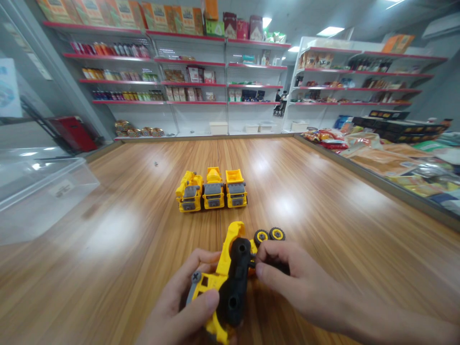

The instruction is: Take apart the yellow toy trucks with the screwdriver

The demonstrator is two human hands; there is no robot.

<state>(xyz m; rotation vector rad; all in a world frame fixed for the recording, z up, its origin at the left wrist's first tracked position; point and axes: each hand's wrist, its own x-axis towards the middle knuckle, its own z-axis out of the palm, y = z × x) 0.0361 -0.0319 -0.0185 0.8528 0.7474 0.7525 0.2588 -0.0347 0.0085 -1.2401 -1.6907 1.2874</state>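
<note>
So, starting at the far left, there's a clear plastic bin (77, 175) with a label on its side, sitting at the worktop (118, 268) edge. Next over, a tiny grey bit (155, 164) lies alone near the back.

Then comes the left hand (176, 297), fingers wrapped around a yellow toy truck (223, 261), thumb pressed on its near side. That truck is in both hands, just above the front of the worktop and tipped so its black underside with round sockets shows. Beyond it, a crane truck (189, 192), a mixer truck (213, 189) and a dump truck (236, 189) stand in a row.

Two black wheels with yellow hubs (269, 235) show right behind the right hand (294, 270). Its thumb and index finger pinch something small and dark against the underside; can't tell what. Far right, a pile of packaged goods (381, 160).
</note>
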